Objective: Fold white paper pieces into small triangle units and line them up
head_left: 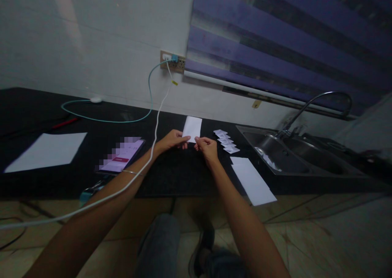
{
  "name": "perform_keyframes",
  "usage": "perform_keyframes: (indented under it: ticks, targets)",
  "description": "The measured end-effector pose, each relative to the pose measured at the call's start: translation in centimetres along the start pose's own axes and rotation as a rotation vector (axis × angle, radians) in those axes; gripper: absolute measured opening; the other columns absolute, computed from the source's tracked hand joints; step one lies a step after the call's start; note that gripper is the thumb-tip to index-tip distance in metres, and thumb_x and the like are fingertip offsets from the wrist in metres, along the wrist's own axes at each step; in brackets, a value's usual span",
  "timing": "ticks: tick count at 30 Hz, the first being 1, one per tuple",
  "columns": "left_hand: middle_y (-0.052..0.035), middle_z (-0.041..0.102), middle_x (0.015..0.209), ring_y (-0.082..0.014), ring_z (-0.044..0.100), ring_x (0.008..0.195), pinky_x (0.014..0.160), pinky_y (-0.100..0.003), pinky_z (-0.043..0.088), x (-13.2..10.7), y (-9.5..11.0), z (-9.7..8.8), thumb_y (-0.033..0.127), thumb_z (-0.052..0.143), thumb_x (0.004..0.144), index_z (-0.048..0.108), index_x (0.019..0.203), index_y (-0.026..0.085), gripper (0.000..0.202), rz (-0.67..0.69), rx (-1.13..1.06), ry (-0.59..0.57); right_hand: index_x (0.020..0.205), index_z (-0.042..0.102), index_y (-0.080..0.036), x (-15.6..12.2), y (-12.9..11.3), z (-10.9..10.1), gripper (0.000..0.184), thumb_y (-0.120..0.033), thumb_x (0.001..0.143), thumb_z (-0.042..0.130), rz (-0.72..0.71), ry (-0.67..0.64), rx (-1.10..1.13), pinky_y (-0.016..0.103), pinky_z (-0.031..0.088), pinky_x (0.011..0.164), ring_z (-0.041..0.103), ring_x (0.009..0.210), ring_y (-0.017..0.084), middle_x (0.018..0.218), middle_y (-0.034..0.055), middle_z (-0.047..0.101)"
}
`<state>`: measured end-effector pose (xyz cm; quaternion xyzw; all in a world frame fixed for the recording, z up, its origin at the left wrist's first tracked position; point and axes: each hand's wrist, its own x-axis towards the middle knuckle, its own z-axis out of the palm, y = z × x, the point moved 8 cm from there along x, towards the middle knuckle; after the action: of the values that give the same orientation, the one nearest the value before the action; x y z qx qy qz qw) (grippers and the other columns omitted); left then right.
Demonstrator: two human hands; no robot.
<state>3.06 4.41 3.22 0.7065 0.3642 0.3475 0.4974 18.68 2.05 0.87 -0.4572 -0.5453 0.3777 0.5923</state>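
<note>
Right now I have a small white paper [192,127] in front of me, over the black counter [177,173] near its back edge; I can't tell whether its far end rests on the surface. The left hand [177,140] pinches its near left corner, thumb on top, and the right hand [207,147] grips the near right corner with bent fingers.

Just right of that I see a row of folded papers [226,141], overlapping one another, and nearer the front edge some flat white sheets [252,180], one partly over another. Farther right sits the metal sink [288,161] with its curved tap [318,99].

Left of the hands lies a phone [122,155], its screen lit, and beyond it a large sheet [49,149]. A white cable [157,133] runs from the wall socket [181,66] across my view, in front of the left forearm.
</note>
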Motion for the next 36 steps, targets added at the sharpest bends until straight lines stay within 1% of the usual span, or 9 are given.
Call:
perform_keyframes:
  ticks: [5,10,13,16,20,24,30,35,36]
  targets:
    - [-0.0033,0.066,0.056,-0.0063,0.055,0.047,0.047,-0.016,0.038,0.4,-0.3,-0.5,0.027,0.068,0.088,0.067,0.063,0.01,0.03,0.061,-0.015,0.042,0.063,0.066,-0.017,-0.1,-0.1,0.4,0.041,-0.054,0.079,0.069,-0.015,-0.055,-0.026,0.025,0.036,0.052,0.049,0.05,0.01,0.057,0.0013,0.063]
    - [-0.005,0.068,0.061,-0.0077,0.056,0.05,0.049,-0.017,0.04,0.6,-0.4,-0.6,0.037,0.071,0.085,0.067,0.064,0.01,0.034,0.102,-0.028,0.038,0.063,0.068,-0.016,-0.1,-0.2,0.8,0.039,-0.053,0.079,0.07,-0.022,-0.1,-0.018,0.025,0.039,0.056,0.054,0.055,0.011,0.062,0.0031,0.066]
    - [-0.0056,0.068,0.061,-0.0089,0.057,0.052,0.05,-0.018,0.041,0.5,-0.3,-0.3,0.045,0.071,0.083,0.068,0.066,0.01,0.039,0.097,-0.025,-0.005,0.065,0.07,-0.016,-0.2,-0.2,0.6,0.038,-0.052,0.076,0.071,0.002,-0.073,-0.022,0.025,0.04,0.057,0.055,0.055,0.012,0.064,0.0044,0.069]
    - [-0.0044,0.064,0.057,-0.0087,0.053,0.048,0.048,-0.019,0.037,0.4,-0.6,0.2,0.052,0.066,0.084,0.068,0.066,0.011,0.044,0.076,0.021,-0.104,0.067,0.07,-0.016,-0.2,-0.1,0.4,0.035,-0.05,0.074,0.073,0.021,-0.064,-0.003,0.025,0.042,0.058,0.056,0.057,0.012,0.068,0.0056,0.071]
    - [-0.0024,0.055,0.047,-0.0082,0.043,0.042,0.046,-0.021,0.031,0.6,-1.8,0.8,0.063,0.056,0.087,0.061,0.054,0.014,0.059,0.081,0.138,-0.233,0.069,0.07,-0.016,-0.1,0.5,0.4,0.031,-0.047,0.073,0.076,0.04,-0.074,0.043,0.025,0.044,0.06,0.06,0.061,0.013,0.071,0.0058,0.073]
    - [-0.0006,0.049,0.047,-0.0087,0.039,0.043,0.047,-0.023,0.03,0.9,-2.5,0.8,0.073,0.049,0.085,0.054,0.05,0.017,0.066,0.115,0.142,-0.267,0.069,0.07,-0.016,0.0,0.9,0.4,0.031,-0.046,0.073,0.076,0.041,-0.08,0.056,0.025,0.043,0.059,0.059,0.059,0.013,0.07,0.0056,0.073]
    - [0.0013,0.042,0.046,-0.0095,0.034,0.044,0.048,-0.024,0.029,0.5,-2.1,1.1,0.082,0.047,0.079,0.047,0.049,0.019,0.07,0.101,0.1,-0.317,0.068,0.071,-0.016,-0.1,0.9,0.7,0.033,-0.048,0.073,0.076,0.054,-0.109,0.043,0.026,0.044,0.06,0.058,0.059,0.013,0.07,0.006,0.072]
    - [-0.0002,0.04,0.046,-0.011,0.034,0.045,0.048,-0.025,0.029,0.8,-2.5,1.3,0.081,0.025,0.088,0.045,0.048,0.02,0.075,0.135,0.173,-0.351,0.067,0.072,-0.015,-0.2,1.2,0.5,0.031,-0.045,0.074,0.075,0.067,-0.095,0.072,0.026,0.044,0.06,0.057,0.056,0.012,0.067,0.0056,0.07]
    - [-0.0001,0.04,0.046,-0.011,0.033,0.045,0.048,-0.026,0.029,0.9,-2.7,1.3,0.081,0.025,0.088,0.044,0.047,0.02,0.075,0.148,0.198,-0.347,0.067,0.072,-0.015,-0.2,1.3,0.5,0.03,-0.044,0.074,0.075,0.072,-0.092,0.082,0.026,0.045,0.061,0.057,0.057,0.012,0.067,0.0057,0.07]
